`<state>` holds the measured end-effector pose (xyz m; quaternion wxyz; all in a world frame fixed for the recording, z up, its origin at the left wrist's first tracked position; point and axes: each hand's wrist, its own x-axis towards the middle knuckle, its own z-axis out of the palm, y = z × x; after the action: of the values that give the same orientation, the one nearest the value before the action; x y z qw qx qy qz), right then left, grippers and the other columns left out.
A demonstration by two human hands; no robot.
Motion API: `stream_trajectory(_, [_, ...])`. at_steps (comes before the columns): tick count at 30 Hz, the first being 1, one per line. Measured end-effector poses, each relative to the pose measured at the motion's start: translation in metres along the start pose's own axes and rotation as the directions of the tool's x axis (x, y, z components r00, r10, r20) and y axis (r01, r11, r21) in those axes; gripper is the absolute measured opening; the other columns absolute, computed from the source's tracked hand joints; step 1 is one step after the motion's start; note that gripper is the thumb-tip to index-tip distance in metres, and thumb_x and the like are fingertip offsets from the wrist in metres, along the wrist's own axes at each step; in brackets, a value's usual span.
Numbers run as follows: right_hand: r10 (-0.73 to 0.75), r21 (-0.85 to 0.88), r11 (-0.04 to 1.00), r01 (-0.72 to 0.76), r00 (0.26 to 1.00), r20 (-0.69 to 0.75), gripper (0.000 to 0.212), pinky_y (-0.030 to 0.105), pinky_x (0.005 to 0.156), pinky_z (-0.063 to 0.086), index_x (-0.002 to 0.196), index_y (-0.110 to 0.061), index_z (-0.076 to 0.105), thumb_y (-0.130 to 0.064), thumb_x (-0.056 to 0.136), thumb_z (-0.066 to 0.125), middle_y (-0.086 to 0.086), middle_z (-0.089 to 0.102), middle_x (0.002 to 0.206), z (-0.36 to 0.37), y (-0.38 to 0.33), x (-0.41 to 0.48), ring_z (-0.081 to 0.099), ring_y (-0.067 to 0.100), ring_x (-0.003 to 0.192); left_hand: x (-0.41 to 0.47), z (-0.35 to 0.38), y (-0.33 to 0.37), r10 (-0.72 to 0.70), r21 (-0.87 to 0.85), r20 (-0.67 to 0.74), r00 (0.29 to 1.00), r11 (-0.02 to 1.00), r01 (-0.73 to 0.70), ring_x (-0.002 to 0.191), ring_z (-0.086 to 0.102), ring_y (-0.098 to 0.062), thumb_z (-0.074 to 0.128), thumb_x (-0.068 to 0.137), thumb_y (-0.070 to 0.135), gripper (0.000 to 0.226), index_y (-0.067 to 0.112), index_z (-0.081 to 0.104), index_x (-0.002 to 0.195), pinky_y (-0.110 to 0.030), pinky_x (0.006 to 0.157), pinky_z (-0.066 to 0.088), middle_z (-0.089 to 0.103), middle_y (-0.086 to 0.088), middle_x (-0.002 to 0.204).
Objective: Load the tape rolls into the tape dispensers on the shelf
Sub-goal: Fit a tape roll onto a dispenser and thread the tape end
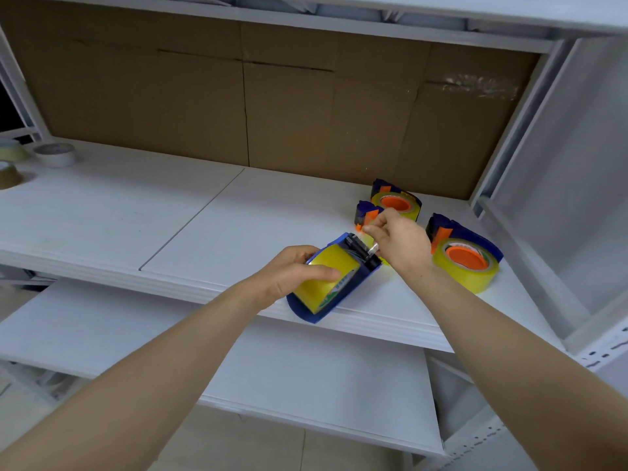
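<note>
**Head view**

- **Item in hand:** blue tape dispenser (361,283), at the front edge of the white shelf (170,212), right of centre. Its black roller and cutter end point toward the back.
- **Contents:** yellow tape roll (334,260), seated in the dispenser body. It is glossy and translucent, with a green printed label on its side.
- **Left hand (289,270):** wrapped around dispenser and roll from the left, with the thumb laid across the roll.
- **Right hand (401,241):** fingertips pinched together above the cutter end, apparently on the tape end (373,248) (the strip is thin and shiny, so this is not certain).
- **Loaded stock:**
  - rear dispenser (396,202), near the cardboard backing (170,96);
  - right dispenser (465,260);
  - middle dispenser (365,214), mostly hidden behind the right hand.
  - The first two show yellow rolls on orange cores.
- **Spare stock:** white roll (56,154) and brown roll (8,176), at the shelf's far left, well apart from the work.
- **Progress (a judgement):** late. Two dispensers are plainly loaded and a third probably is. The one in hand has its roll seated and appears to need only threading through the cutter. No empty dispenser is in view.
</note>
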<state>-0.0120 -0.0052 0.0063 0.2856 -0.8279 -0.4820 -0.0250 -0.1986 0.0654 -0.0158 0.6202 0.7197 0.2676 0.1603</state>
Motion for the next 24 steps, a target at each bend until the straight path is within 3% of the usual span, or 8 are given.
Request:
stream_trajectory(2, [0.006, 0.026, 1.0, -0.007, 1.0, 0.016, 0.018, 0.042, 0.073, 0.054, 0.088, -0.017, 0.052, -0.035, 0.094, 0.052, 0.003, 0.067, 0.081, -0.001, 0.0, 0.002, 0.067, 0.024, 0.077, -0.001, -0.001, -0.002, 0.027, -0.054, -0.042, 0.999, 0.998, -0.029, 0.079, 0.066, -0.015, 0.076, 0.07, 0.026, 0.03, 0.013, 0.067, 0.095, -0.019, 0.069, 0.052, 0.071, -0.004, 0.09])
stream_trajectory(6, [0.052, 0.121, 0.991, -0.06, 0.997, 0.063, 0.015, 0.045, 0.074, 0.056, 0.086, -0.017, 0.052, -0.029, 0.094, 0.053, -0.002, 0.062, 0.066, 0.0, -0.002, 0.005, 0.067, 0.024, 0.066, -0.004, -0.002, -0.002, 0.034, -0.15, -0.162, 0.986, 0.987, -0.059, 0.058, 0.065, -0.013, 0.068, 0.082, 0.024, 0.021, 0.003, 0.065, 0.086, -0.02, 0.058, 0.053, 0.071, -0.003, 0.065])
stream_trajectory(10, [0.096, 0.209, 0.971, -0.112, 0.992, 0.084, 0.013, 0.032, 0.059, 0.055, 0.087, -0.014, 0.05, -0.024, 0.096, 0.05, 0.003, 0.06, 0.07, -0.002, -0.007, 0.007, 0.065, 0.021, 0.056, -0.007, -0.003, 0.001, 0.001, -0.161, -0.275, 0.962, 0.986, -0.047, 0.04, 0.059, -0.014, 0.068, 0.081, 0.033, 0.033, 0.003, 0.06, 0.072, -0.021, 0.046, 0.051, 0.063, -0.006, 0.048])
stream_trajectory(13, [0.108, 0.198, 0.972, -0.125, 0.99, 0.096, 0.013, 0.033, 0.059, 0.056, 0.09, -0.013, 0.049, -0.025, 0.096, 0.049, 0.004, 0.059, 0.07, -0.001, -0.008, 0.007, 0.066, 0.02, 0.055, -0.007, -0.007, 0.002, -0.021, -0.149, -0.281, 0.96, 0.989, -0.022, 0.04, 0.058, -0.014, 0.069, 0.079, 0.037, 0.033, 0.006, 0.061, 0.069, -0.02, 0.045, 0.05, 0.062, -0.006, 0.048])
stream_trajectory(18, [0.093, 0.175, 0.978, -0.111, 0.99, 0.108, 0.011, 0.023, 0.048, 0.046, 0.092, -0.013, 0.048, -0.023, 0.097, 0.047, 0.003, 0.058, 0.07, -0.006, -0.006, 0.007, 0.062, 0.016, 0.05, -0.008, -0.013, -0.001, -0.038, -0.168, -0.167, 0.985, 0.986, 0.01, 0.06, 0.061, -0.025, 0.068, 0.069, 0.037, 0.036, 0.003, 0.063, 0.078, -0.031, 0.066, 0.051, 0.066, -0.013, 0.067])
stream_trajectory(21, [0.094, 0.156, 0.981, -0.112, 0.989, 0.115, 0.012, 0.026, 0.053, 0.052, 0.095, -0.012, 0.05, -0.024, 0.097, 0.047, -0.001, 0.056, 0.067, -0.006, -0.006, 0.006, 0.063, 0.018, 0.052, -0.01, -0.011, -0.001, -0.01, -0.188, -0.182, 0.983, 0.982, -0.024, 0.05, 0.062, -0.019, 0.061, 0.086, 0.029, 0.029, 0.001, 0.065, 0.079, -0.024, 0.053, 0.053, 0.067, -0.011, 0.059])
stream_trajectory(24, [0.123, 0.173, 0.975, -0.143, 0.985, 0.121, 0.017, 0.037, 0.067, 0.058, 0.098, -0.01, 0.052, -0.027, 0.097, 0.047, 0.001, 0.058, 0.068, -0.002, -0.004, 0.006, 0.067, 0.023, 0.057, -0.013, -0.01, 0.002, -0.015, -0.168, -0.26, 0.965, 0.985, -0.03, 0.043, 0.06, -0.017, 0.062, 0.085, 0.037, 0.036, 0.004, 0.065, 0.071, -0.021, 0.048, 0.051, 0.064, -0.009, 0.052])
